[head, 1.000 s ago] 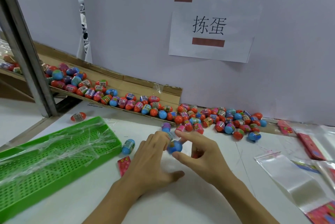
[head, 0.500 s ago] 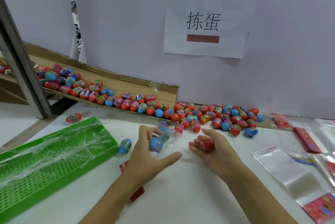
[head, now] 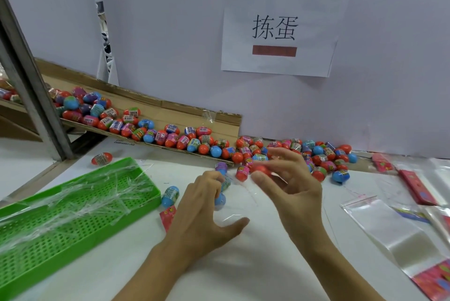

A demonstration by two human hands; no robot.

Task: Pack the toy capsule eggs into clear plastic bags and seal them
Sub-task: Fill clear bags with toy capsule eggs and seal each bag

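My left hand (head: 202, 213) rests on the white table and grips a clear plastic bag (head: 231, 213) with a blue egg (head: 220, 199) and another egg inside it. My right hand (head: 289, 186) hovers just to its right, fingers pinched on a red capsule egg (head: 260, 169). A long heap of red and blue capsule eggs (head: 323, 154) lies behind my hands along the wall. One blue egg (head: 170, 195) lies loose beside the green tray.
A green perforated tray (head: 73, 213) holding clear wrappers sits at the left. A cardboard chute (head: 151, 115) full of eggs slopes down from the left. Empty clear bags (head: 384, 225) with red header cards lie at the right. A red card (head: 167, 215) pokes out under my left wrist.
My right hand lifted away from my left with a red egg in its fingers. My left hand kept the bag with the blue egg and shifted slightly left.
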